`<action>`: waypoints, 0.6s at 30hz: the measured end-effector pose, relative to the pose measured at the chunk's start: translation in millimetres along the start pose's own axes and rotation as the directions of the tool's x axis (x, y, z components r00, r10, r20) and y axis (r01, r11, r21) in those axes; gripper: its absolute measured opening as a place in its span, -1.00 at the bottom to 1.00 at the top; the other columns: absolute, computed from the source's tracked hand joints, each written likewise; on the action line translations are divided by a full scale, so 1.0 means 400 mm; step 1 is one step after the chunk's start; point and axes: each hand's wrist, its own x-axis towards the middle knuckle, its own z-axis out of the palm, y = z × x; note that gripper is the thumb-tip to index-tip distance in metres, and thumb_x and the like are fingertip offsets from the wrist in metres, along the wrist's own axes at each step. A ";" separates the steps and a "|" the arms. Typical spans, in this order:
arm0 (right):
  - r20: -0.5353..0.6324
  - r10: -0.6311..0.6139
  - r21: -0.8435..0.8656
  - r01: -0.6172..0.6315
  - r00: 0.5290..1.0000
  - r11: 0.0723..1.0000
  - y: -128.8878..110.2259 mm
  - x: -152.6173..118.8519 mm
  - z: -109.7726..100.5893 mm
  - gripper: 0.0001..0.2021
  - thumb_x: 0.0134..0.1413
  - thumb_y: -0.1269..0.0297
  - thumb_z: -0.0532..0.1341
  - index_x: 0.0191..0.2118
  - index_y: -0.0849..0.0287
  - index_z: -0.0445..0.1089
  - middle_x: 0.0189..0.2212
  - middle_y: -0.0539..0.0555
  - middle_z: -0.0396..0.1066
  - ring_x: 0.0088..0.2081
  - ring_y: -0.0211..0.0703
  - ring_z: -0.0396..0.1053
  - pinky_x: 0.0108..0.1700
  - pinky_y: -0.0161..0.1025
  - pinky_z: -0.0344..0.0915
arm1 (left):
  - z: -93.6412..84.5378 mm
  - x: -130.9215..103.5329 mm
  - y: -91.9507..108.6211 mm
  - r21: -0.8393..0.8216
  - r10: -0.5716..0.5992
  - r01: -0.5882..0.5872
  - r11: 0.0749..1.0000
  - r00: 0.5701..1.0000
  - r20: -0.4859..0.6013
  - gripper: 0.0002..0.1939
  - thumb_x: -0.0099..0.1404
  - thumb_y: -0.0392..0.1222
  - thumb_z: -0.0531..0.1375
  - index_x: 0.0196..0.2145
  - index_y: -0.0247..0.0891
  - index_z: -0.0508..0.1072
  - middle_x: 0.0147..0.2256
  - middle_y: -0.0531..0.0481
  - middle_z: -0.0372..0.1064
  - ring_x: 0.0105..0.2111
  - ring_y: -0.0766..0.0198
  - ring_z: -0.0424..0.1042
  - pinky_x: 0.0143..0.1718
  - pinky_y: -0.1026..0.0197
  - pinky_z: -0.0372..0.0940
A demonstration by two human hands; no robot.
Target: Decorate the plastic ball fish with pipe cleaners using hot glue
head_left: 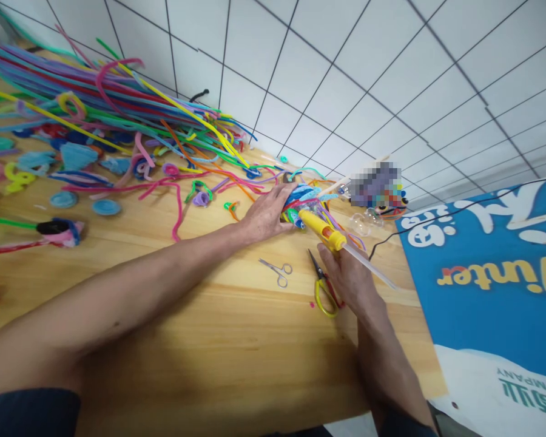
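My left hand [267, 213] is closed around a bunch of blue and mixed-colour pipe cleaners [307, 194] near the wall; its fingertips are partly hidden. My right hand [349, 276] grips a yellow hot glue gun [323, 229], whose handle is mostly hidden by the gun body and hand. A clear glue stick [370, 264] juts from the gun's rear, and its front end is at the bunch. Beside my right hand, scissors with yellow and red handles [324, 294] lie on the table. Small silver scissors [278, 271] rest between my arms.
A large pile of coloured pipe cleaners [118, 97] spreads across the back left. Several shaped pieces, including a blue disc [106, 207], lie around it. At the back right are small colourful beads [389, 203]. A black cable [459, 212] crosses a blue printed board [495, 267].
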 end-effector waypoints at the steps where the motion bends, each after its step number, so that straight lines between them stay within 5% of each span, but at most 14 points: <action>1: -0.008 0.002 -0.001 -0.002 1.000 1.000 0.000 0.000 0.001 -0.75 0.44 0.08 0.11 -0.09 0.07 0.46 -0.24 0.17 0.58 -0.23 0.09 0.50 -0.16 -0.03 0.42 | 0.001 0.000 0.000 0.000 -0.005 0.005 1.000 1.000 -0.002 0.03 0.23 0.08 0.47 0.48 -0.15 0.06 0.43 -0.33 0.17 0.44 -0.21 0.22 0.39 -0.28 0.27; 18: 0.000 0.070 -0.004 -0.070 0.998 0.998 0.002 -0.001 -0.001 -0.73 0.42 0.06 0.12 -0.09 0.12 0.46 -0.26 0.18 0.56 -0.24 0.10 0.48 -0.19 -0.04 0.39 | -0.001 -0.002 0.005 0.008 -0.009 0.009 1.000 1.000 -0.006 0.02 0.26 0.10 0.45 0.48 -0.20 0.06 0.43 -0.34 0.16 0.44 -0.18 0.23 0.40 -0.21 0.26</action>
